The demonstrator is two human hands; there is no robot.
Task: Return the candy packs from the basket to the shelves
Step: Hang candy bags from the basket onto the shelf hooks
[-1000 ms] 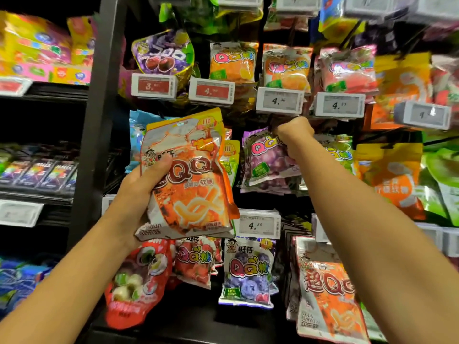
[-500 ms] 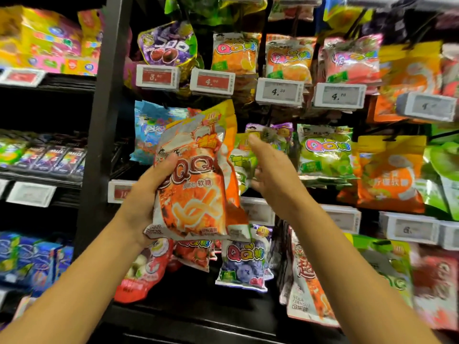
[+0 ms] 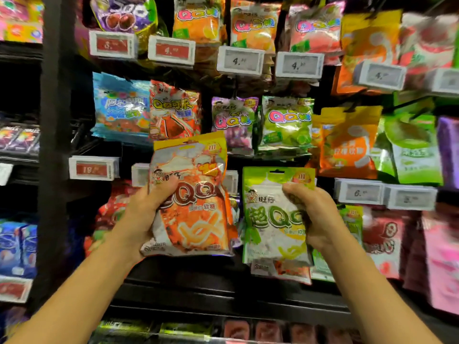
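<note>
Candy packs fill the view. Left hand (image 3: pixel 146 214) holds an orange pack (image 3: pixel 191 194) upright in front of the shelves (image 3: pixel 223 291), its grip clamped on the pack's left edge with the thumb across the front beside the printed letters. Right hand (image 3: pixel 315 214) grasps a green pack (image 3: pixel 270 214) by its right side, thumb pressed into the face, fingers hidden behind it. The two packs stand side by side, near each other but apart, the orange one slightly higher. The green pack overlaps other packs hanging in the lower row; whether it hangs on a peg cannot be told. Above them hang a purple pack (image 3: pixel 233 122) and a light green pack (image 3: pixel 285 122), with white price tags (image 3: pixel 239 60) along the rows.
</note>
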